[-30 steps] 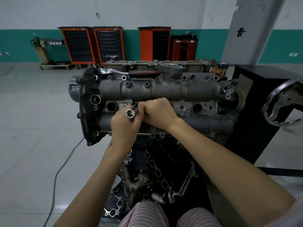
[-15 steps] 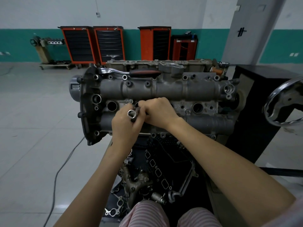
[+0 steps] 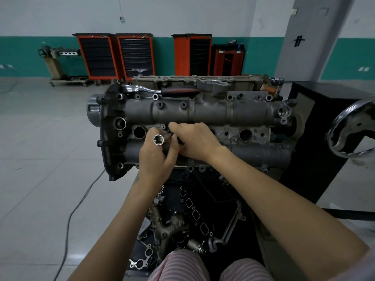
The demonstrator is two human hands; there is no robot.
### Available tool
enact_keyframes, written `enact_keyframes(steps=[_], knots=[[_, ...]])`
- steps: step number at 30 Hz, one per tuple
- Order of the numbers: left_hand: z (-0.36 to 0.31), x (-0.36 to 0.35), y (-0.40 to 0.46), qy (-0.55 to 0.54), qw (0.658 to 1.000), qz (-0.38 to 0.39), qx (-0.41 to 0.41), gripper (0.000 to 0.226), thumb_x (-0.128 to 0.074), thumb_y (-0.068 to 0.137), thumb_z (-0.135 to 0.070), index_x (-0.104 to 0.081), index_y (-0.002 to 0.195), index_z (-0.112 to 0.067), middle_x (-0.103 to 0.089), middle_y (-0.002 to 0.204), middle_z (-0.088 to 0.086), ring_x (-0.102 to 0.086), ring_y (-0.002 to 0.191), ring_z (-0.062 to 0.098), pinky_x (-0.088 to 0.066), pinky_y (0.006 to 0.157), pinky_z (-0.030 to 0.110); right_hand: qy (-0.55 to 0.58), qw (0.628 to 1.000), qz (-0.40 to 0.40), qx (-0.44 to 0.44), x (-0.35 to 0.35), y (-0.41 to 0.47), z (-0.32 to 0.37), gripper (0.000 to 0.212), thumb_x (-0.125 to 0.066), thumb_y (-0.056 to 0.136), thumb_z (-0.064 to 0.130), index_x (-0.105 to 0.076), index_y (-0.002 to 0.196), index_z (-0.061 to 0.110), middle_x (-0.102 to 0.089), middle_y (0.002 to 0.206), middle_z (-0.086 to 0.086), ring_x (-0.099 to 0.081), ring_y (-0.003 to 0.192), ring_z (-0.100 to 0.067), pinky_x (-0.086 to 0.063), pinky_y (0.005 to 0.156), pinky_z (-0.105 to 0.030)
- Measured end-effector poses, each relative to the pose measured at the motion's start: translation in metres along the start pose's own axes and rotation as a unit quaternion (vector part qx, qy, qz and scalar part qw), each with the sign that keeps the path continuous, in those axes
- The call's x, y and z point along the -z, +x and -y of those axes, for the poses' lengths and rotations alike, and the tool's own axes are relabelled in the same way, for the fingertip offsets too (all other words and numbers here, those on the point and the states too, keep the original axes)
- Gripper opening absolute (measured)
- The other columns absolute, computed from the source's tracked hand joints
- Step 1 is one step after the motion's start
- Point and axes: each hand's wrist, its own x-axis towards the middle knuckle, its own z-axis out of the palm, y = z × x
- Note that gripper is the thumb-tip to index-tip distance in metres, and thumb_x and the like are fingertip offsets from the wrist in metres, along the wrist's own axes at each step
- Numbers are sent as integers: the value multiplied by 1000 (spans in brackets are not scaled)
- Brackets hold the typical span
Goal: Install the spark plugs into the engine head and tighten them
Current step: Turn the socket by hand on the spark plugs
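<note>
The room was dim and evenly lit, with a cool cast and only soft shadows. A pale sheen lay on the floor [image 3: 40, 159] near the left. The ratchet [image 3: 142, 89] and socket [image 3: 158, 139] glinted faintly. The pillar [image 3: 304, 37] on the right leaned, bent by the wide lens, and the near edges were soft.

Two hands: left hand [image 3: 157, 157], right hand [image 3: 195, 141]; one socket [image 3: 158, 139]; one ratchet [image 3: 162, 90]; one engine head [image 3: 203, 114]; four tool cabinets [image 3: 97, 55].

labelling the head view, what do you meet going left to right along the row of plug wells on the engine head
open well → socket in left hand → right hand → open well
</note>
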Motion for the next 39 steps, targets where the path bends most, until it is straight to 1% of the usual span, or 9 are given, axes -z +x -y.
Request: enact_keyframes(steps=[3,7,14,17,20,23,25,34,39], knots=[[-4,-1,3,-1,1000,-18,21,46,-48,84,-42,-42,61,-4,-45,55,12,-43,51,27,-35,50,38,10,999,-31,-3,2,-2,1,18,-73,60,5,-56,66,3,-56,49,-9,-52,38,-29,-29,40,-23],[-8,-1,8,-12,999,-33,38,49,-58,85,-36,-36,52,-6,-40,46,17,-40,45,34,-37,44,48,-3,999,-43,-1,-2,-3,-1,18,-77,62,9,-60,64,3,-59,51,-10,-56,40,-28,-37,39,-26],[-1,-1,1,-34,999,-31,7,34,-43,88,-32,-46,74,-1,-44,68,10,-46,58,26,-33,54,24,-6,999,-27,-20,-4,-2,-1,28,-66,73,23,-54,83,1,-64,68,-11,-59,51,-33,-27,45,-26],[-1,-1,1,-35,999,-23,24,33,-43,86,-35,-44,73,-5,-46,65,14,-45,57,27,-33,52,25,-22,999,10,-26,-7,1,-3,22,-58,79,25,-53,86,5,-64,71,-10,-61,59,-33,-26,49,-27],[-4,0,3,-8,1000,-17,15,39,-45,86,-37,-43,62,-6,-41,53,8,-40,49,24,-31,47,30,-11,1000,-14,-20,-4,0,1,10,-60,71,15,-57,70,5,-59,53,-9,-56,43,-30,-25,44,-23],[-7,0,7,10,1000,-26,6,48,-57,86,-33,-46,52,-1,-43,46,3,-42,46,21,-35,47,37,-1,998,-60,-26,-1,-2,3,20,-50,69,20,-59,57,6,-55,42,-7,-50,32,-27,-26,43,-19],[-8,-1,9,-6,999,-37,30,51,-61,84,-29,-45,49,4,-46,44,13,-45,44,30,-37,46,43,-1,997,-66,-29,-1,-2,2,16,-63,66,18,-61,56,5,-56,43,-9,-51,33,-28,-29,43,-21],[4,1,3,29,999,15,-4,25,-50,89,-20,-50,80,3,-51,75,12,-48,64,20,-31,57,21,-5,1000,-6,-30,-5,0,-2,23,-64,75,19,-51,84,2,-62,63,-9,-57,48,-31,-19,45,-22],[-2,1,3,19,1000,-6,5,33,-47,88,-36,-42,69,-9,-41,62,0,-39,54,16,-25,53,20,-26,999,29,-19,-4,0,-3,15,-56,80,18,-53,87,5,-63,66,-11,-58,56,-33,-22,48,-26]])
